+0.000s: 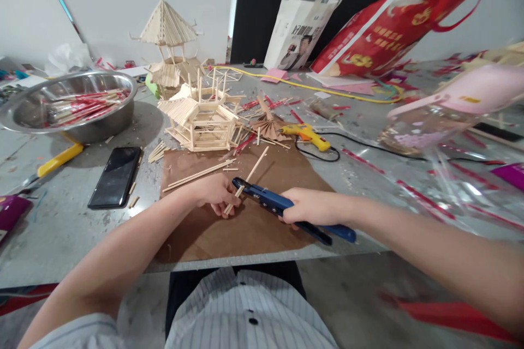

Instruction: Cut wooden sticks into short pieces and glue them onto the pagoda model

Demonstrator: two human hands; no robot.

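Observation:
Between the fingers of my left hand (219, 193) are thin wooden sticks (257, 164), one of them slanting up and away to the right. My right hand (305, 207) is closed around a blue hand cutter (268, 196), whose jaws meet the sticks just beside my left fingertips. Both hands are over a brown sheet (262, 234). More loose sticks (200, 174) lie on it to the left. Just beyond stands a small stick-built pavilion model (208, 125), with a taller roofed tower (167, 27) behind it.
A metal basin (118, 114) holds red-wrapped sticks. Left of the sheet lie a phone (115, 177) and a yellow-handled knife (60, 160). A yellow glue gun (307, 135) with a black cord sits beyond the sheet. Farther right are bags (295, 27) and a pink-lidded bottle (413, 125).

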